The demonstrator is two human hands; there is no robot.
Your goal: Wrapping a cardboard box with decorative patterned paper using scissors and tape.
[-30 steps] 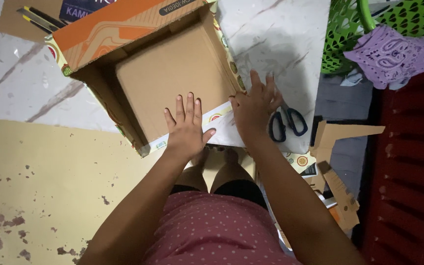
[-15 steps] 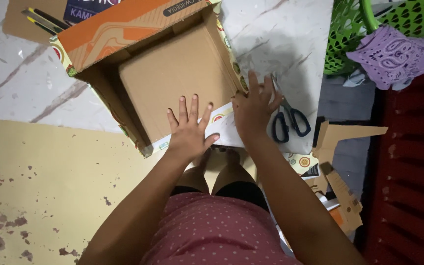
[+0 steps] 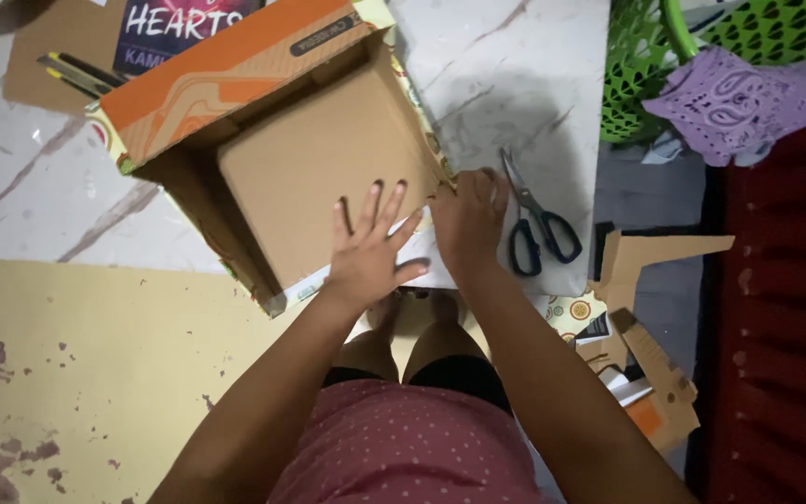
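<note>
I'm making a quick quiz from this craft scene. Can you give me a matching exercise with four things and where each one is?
Things:
1. scissors
2. purple cloth
3. left hand
4. pencils

Places:
A. draped over the green basket, top right
B. flat on the near edge of the cardboard box
C. on the marble floor, just right of the right hand
D. on a cardboard sheet behind the box, top left

Pairs: 1-C, 2-A, 3-B, 4-D

Brown box with orange flap, purple paisley cloth, green basket.
</note>
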